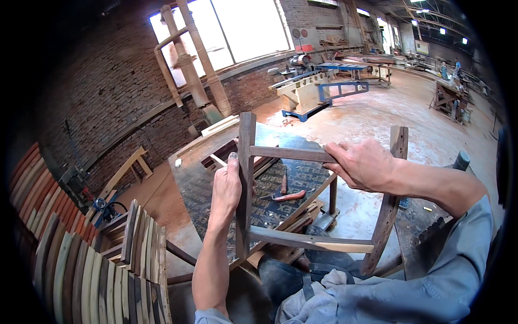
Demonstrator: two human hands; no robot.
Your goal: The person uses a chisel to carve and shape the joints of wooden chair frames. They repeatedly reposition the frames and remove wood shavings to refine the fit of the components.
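Upright in front of me is a dark wooden frame (244, 178), with two posts joined by an upper and a lower rail. My left hand (225, 189) is closed around the left post, its thumb pointing up along the wood. Fingers of my right hand (361, 163) wrap the upper rail (291, 154) close to the right post (389, 210); that hand hides where the rail and post meet. The lower rail (307, 240) has a paler stretch near its right end. Behind the frame, an orange-handled tool (290, 196) lies on the dark, printed work table (205, 189).
Curved wooden slats (81, 275) stand stacked at the lower left. Wood offcuts (297, 221) lie by the table's near edge. A dark bottle-like cylinder (462, 160) is beyond my right forearm. Further off are a cream and blue machine (307, 94) and a wooden stand (449, 100).
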